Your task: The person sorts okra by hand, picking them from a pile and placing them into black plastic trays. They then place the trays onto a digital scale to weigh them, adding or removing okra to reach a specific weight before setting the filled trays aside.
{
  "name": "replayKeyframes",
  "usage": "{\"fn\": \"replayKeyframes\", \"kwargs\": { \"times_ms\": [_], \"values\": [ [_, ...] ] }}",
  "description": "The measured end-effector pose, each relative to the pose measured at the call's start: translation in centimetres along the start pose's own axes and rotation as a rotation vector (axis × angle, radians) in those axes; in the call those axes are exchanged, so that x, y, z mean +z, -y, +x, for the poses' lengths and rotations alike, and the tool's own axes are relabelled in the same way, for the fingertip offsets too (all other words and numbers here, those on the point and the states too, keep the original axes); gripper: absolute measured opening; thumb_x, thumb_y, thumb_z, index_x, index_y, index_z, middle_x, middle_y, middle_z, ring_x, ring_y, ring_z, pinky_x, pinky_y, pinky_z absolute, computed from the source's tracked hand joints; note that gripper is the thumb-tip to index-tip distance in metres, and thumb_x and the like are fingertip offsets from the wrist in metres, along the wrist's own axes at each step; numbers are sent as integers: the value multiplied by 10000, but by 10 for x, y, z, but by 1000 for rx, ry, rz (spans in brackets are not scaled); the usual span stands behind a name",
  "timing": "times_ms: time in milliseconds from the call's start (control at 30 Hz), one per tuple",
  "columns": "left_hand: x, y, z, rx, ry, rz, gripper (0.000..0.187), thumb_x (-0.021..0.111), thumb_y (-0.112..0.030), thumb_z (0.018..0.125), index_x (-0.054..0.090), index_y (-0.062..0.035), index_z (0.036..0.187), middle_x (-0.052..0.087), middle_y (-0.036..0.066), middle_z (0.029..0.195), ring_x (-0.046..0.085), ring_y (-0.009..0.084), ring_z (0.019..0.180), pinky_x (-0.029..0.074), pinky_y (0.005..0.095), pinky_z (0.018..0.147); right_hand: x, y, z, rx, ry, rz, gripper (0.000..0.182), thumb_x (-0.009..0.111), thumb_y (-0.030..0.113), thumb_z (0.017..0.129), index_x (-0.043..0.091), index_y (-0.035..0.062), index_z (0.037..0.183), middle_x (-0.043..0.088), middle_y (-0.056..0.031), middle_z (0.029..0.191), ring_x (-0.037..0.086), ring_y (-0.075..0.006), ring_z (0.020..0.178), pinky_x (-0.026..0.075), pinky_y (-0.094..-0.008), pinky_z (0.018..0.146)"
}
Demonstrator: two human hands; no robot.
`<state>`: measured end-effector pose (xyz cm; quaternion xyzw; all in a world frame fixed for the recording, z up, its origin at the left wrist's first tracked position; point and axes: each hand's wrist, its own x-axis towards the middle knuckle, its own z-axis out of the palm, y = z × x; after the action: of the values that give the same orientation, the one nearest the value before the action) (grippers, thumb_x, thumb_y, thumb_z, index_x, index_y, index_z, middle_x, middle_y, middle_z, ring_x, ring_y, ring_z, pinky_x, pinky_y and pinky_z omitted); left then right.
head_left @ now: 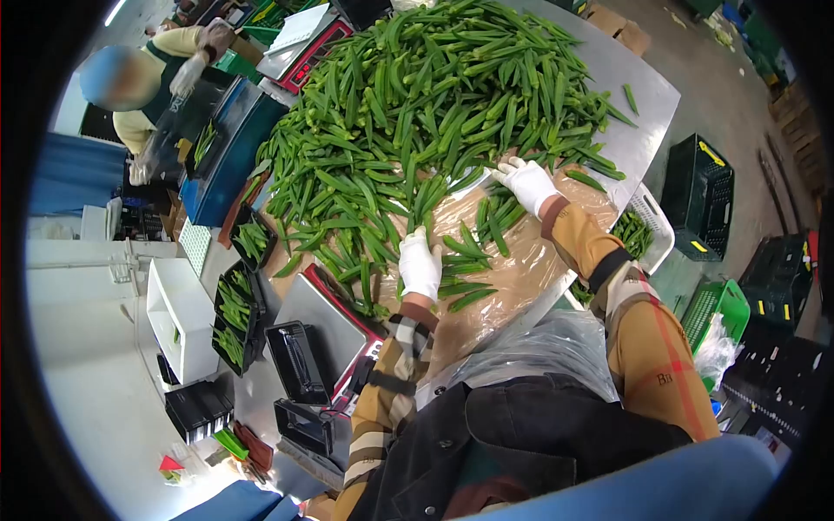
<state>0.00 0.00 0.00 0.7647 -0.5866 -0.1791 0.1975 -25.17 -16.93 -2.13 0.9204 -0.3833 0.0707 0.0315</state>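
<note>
A large heap of green okra [434,95] covers the far part of the table. My left hand [420,267], in a white glove, rests at the heap's near edge, touching okra; its fingers point away from me and their undersides are hidden. Farther right, my right hand [526,184], also gloved in white, lies at the heap's edge with its fingers somewhat apart over the pods. Between the two hands, a few loose okra pods [466,249] lie on brown board under clear plastic film [521,273].
Left of my hands are a scale [317,334], an empty black tray [298,360] and filled black trays [233,304]. A white basket [653,221] with okra stands right, near dark crates [699,195] and a green crate [725,317]. A co-worker [148,82] stands far left.
</note>
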Motion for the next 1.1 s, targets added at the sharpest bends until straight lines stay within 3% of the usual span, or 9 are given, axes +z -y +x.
{"fn": "replayKeyframes", "kwargs": {
  "times_ms": [167,333,367,433,500,733,900,967,1100],
  "values": [
    [9,5,16,59,57,155,422,671,-20,728,605,-15,1145,598,227,1026,550,417,1013,476,463,881,-13,-16,16,-52,181,-289,159,572,115,806,657,98,939,629,-79,891,590,-256,889,460,-395,701],
    [-18,-24,9,239,13,-71,500,547,136,657,595,-37,1124,546,206,1076,494,402,1070,433,450,943,-82,-7,7,127,144,116,247,711,214,740,636,77,931,632,-115,909,588,-288,908,454,-404,772],
    [-15,-34,6,510,27,-87,495,533,130,671,599,-50,1127,547,188,1141,494,394,1098,433,442,961,-85,1,3,139,176,204,284,733,234,725,637,76,940,635,-118,918,590,-291,918,458,-407,784],
    [4,-36,7,572,154,33,417,510,83,733,608,-60,1113,556,165,1179,495,380,1127,430,447,979,-68,20,-9,-6,263,185,308,715,207,704,630,75,968,633,-116,938,597,-290,946,464,-417,835],
    [11,-40,10,604,166,241,293,508,-46,825,627,-78,1091,578,144,1148,513,348,1090,448,441,928,-20,36,-22,-162,-37,101,355,717,205,690,614,74,1003,626,-110,942,602,-292,948,461,-413,843],
    [6,-40,51,761,268,557,195,584,-139,802,622,-76,983,580,136,986,536,315,961,453,412,776,-44,10,-13,100,250,249,351,724,143,691,598,43,1003,644,-151,905,632,-331,893,492,-418,824],
    [-43,-44,36,446,214,410,352,674,-130,669,548,-49,987,588,140,898,540,333,936,449,432,761,-60,-4,-25,346,263,429,363,693,148,710,590,23,1034,649,-211,916,627,-378,916,504,-449,822],
    [-48,-30,20,338,258,299,406,691,-145,693,533,-56,1055,593,137,942,552,354,950,457,450,795,-70,7,-27,425,305,499,323,664,144,748,592,7,1032,654,-224,917,632,-392,911,506,-455,819],
    [-34,-25,-14,607,254,274,526,691,-122,673,533,-98,1175,535,139,1241,479,339,1168,409,478,959,-36,29,-30,313,203,418,285,670,142,757,619,14,1006,655,-205,925,648,-382,889,520,-446,797]
  ]
}}
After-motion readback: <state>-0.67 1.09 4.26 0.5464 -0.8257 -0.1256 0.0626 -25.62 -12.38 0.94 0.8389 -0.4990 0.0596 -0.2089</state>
